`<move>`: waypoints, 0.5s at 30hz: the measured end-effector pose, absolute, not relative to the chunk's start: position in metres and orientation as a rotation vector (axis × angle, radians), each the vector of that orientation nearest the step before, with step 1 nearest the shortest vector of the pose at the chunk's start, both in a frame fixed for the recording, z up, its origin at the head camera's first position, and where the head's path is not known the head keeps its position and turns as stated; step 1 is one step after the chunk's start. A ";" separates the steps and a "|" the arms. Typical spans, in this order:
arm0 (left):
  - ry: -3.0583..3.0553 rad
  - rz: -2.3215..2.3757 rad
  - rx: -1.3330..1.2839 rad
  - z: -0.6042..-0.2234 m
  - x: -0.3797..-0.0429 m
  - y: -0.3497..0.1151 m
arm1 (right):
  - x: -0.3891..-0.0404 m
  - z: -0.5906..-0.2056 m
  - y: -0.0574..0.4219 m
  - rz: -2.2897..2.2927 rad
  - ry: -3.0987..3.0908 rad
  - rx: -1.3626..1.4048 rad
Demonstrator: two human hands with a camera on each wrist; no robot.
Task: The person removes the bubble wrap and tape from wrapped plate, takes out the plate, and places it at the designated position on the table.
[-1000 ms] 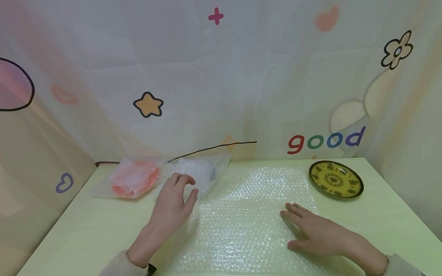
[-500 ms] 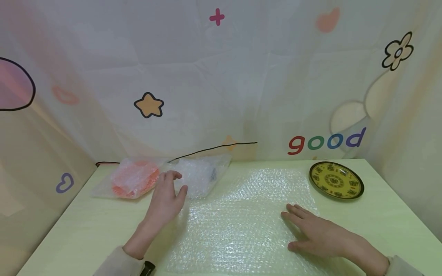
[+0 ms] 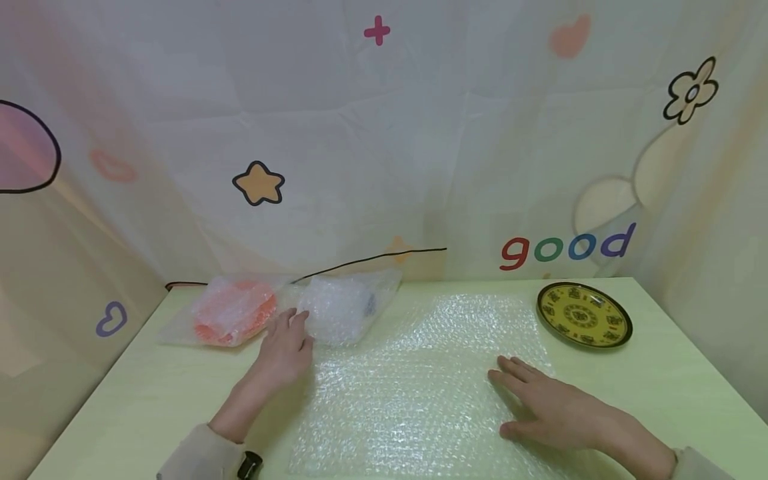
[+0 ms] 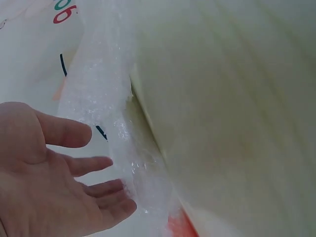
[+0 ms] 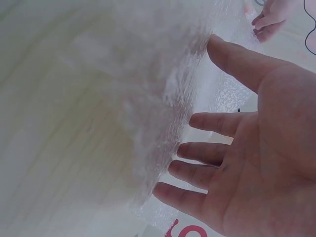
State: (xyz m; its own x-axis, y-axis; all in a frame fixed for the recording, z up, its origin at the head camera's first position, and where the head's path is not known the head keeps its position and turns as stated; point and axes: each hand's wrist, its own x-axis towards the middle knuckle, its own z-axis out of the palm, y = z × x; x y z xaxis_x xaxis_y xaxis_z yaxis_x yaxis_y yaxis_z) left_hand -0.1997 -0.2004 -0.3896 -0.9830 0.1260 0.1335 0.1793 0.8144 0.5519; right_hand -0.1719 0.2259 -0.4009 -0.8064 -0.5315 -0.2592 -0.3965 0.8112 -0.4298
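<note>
A clear bubble wrap sheet point(image 3: 408, 407) lies flat across the middle of the table. My right hand point(image 3: 555, 407) rests its spread fingertips on the sheet's right side; the right wrist view shows the fingers point(image 5: 212, 123) nearly straight against the film. At the sheet's left edge is my left hand point(image 3: 283, 353), with loosely extended fingers and nothing held. Its fingertips are close to a white bubble-wrapped bundle point(image 3: 342, 310); whether they touch its wrap cannot be told. To the left lies a second bundle, pink inside bubble wrap point(image 3: 234, 310).
A yellow patterned plate point(image 3: 585, 313) with a dark rim sits at the back right of the table point(image 3: 144, 400). Behind the table hangs a printed curtain point(image 3: 384, 147). A black band point(image 3: 249, 465) shows at the left sleeve.
My left hand has moved left and slightly lower, away from the white bundle's front toward the space between the two bundles. The right hand has stayed in place on the sheet.
</note>
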 end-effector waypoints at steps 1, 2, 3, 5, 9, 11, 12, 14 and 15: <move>-2.925 -0.883 -0.247 -0.390 -0.200 -0.201 | -0.172 -0.401 0.226 -0.505 2.627 -0.697; -2.944 -0.874 -0.248 -0.391 -0.200 -0.202 | -0.173 -0.401 0.226 -0.502 2.627 -0.694; -2.959 -0.859 -0.253 -0.391 -0.200 -0.203 | -0.173 -0.401 0.226 -0.498 2.627 -0.693; -2.986 -0.827 -0.260 -0.392 -0.200 -0.204 | -0.174 -0.401 0.226 -0.494 2.626 -0.687; -3.016 -0.766 -0.271 -0.391 -0.199 -0.204 | -0.174 -0.402 0.226 -0.493 2.625 -0.685; -3.022 -0.744 -0.271 -0.391 -0.198 -0.203 | -0.173 -0.402 0.226 -0.496 2.623 -0.683; -3.023 -0.736 -0.270 -0.391 -0.198 -0.203 | -0.173 -0.402 0.226 -0.499 2.623 -0.682; -3.019 -0.724 -0.273 -0.391 -0.198 -0.203 | -0.173 -0.402 0.226 -0.500 2.624 -0.682; -3.013 -0.720 -0.276 -0.391 -0.198 -0.204 | -0.173 -0.402 0.226 -0.502 2.625 -0.681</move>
State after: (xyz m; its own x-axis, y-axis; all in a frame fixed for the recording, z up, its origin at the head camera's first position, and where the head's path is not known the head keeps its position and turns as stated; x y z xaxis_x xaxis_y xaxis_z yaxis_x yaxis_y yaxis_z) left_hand -0.1980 -0.2038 -0.3911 -0.9838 0.1647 0.0714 0.1792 0.8771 0.4456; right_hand -0.1725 0.2256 -0.4025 -0.8099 -0.5210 -0.2697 -0.3847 0.8187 -0.4264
